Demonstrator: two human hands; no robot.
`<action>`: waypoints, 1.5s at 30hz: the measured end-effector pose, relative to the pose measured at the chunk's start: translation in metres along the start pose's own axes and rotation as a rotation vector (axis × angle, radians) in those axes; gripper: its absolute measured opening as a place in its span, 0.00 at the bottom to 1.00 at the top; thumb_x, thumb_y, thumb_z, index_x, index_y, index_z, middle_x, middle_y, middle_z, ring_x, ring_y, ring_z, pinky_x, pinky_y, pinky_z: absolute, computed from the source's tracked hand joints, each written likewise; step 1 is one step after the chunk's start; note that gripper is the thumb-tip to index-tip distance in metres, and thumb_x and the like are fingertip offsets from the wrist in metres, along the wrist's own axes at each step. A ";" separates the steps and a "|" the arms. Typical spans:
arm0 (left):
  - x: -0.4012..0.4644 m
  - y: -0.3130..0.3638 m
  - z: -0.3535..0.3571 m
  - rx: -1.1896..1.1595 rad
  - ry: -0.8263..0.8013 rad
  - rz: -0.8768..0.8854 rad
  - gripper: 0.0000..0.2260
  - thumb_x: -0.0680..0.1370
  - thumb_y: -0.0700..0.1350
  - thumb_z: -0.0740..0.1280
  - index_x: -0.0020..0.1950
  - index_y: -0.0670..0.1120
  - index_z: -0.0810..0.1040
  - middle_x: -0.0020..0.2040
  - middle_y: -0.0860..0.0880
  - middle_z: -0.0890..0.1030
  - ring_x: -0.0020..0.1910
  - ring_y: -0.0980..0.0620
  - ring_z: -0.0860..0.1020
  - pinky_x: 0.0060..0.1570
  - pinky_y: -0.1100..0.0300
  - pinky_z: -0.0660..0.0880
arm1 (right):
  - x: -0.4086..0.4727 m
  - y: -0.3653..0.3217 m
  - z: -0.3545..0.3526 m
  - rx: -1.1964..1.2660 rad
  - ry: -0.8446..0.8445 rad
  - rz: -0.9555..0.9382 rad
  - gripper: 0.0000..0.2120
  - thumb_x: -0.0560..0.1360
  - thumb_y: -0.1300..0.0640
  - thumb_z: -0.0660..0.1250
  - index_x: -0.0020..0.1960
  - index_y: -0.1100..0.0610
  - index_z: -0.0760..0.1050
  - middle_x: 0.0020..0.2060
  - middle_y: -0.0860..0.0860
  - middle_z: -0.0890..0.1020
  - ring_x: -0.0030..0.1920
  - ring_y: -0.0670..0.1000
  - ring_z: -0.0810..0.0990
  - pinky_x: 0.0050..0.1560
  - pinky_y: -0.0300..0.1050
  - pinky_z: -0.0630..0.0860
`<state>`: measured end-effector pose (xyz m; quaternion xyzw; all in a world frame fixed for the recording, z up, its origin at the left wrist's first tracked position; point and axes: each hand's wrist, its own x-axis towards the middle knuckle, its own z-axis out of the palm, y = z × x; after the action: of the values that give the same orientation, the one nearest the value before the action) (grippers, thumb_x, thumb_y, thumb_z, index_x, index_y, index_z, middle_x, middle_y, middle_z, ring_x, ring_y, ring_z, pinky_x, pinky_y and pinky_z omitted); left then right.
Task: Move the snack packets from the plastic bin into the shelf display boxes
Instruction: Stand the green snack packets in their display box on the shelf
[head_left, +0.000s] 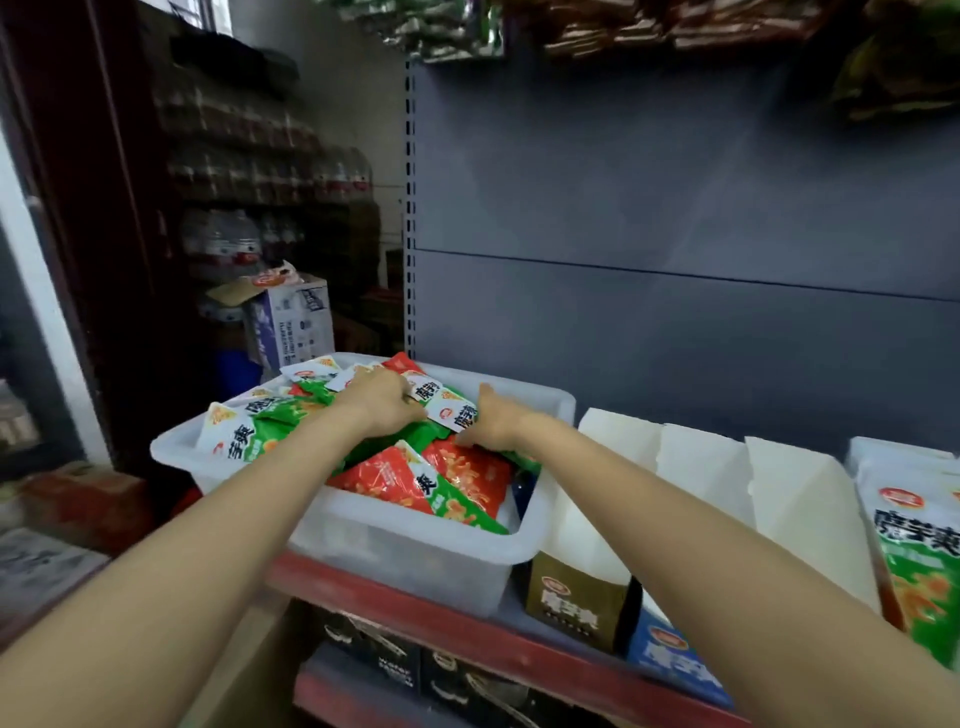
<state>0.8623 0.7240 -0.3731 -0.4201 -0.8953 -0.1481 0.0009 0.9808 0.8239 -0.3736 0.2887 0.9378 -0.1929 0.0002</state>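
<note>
A translucent plastic bin (415, 551) stands on the shelf, filled with green and red snack packets (457, 483). Both my hands are inside it. My left hand (382, 402) lies on top of the pile, fingers curled onto a green-and-white packet (441, 405). My right hand (491, 421) grips the same packet's right end, its fingertips hidden beneath. To the right stand open display boxes: a gold one (574, 597), a blue one (670, 660) and white-flapped ones (789, 499). The far-right box holds green packets (919, 551).
The grey shelf back panel (675, 218) rises behind the bin. More snack bags hang above (441, 31). A red shelf edge (467, 629) runs in front. Cartons and bottled drinks (291, 322) are stacked at the left.
</note>
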 end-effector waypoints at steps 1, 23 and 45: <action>0.003 -0.004 0.000 0.009 -0.004 0.008 0.17 0.76 0.54 0.65 0.57 0.43 0.79 0.62 0.41 0.77 0.62 0.43 0.72 0.61 0.52 0.69 | 0.006 -0.002 0.002 -0.088 -0.004 -0.009 0.32 0.77 0.52 0.66 0.73 0.65 0.56 0.67 0.59 0.70 0.66 0.58 0.71 0.60 0.44 0.68; -0.036 0.025 -0.030 -1.033 0.453 -0.001 0.11 0.75 0.33 0.67 0.45 0.50 0.77 0.48 0.44 0.82 0.46 0.47 0.81 0.44 0.52 0.80 | -0.028 0.000 -0.019 0.322 0.420 -0.235 0.25 0.75 0.57 0.68 0.71 0.56 0.67 0.63 0.55 0.77 0.64 0.55 0.74 0.65 0.47 0.68; -0.129 0.276 0.030 -1.086 0.018 0.497 0.36 0.71 0.33 0.71 0.71 0.58 0.59 0.41 0.51 0.80 0.47 0.45 0.81 0.40 0.50 0.82 | -0.246 0.195 -0.070 0.787 0.834 -0.096 0.33 0.71 0.71 0.67 0.70 0.48 0.64 0.37 0.55 0.81 0.35 0.49 0.79 0.37 0.44 0.75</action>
<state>1.1577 0.8014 -0.3448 -0.5561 -0.5663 -0.5836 -0.1717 1.2996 0.8639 -0.3513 0.2756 0.7284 -0.3969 -0.4858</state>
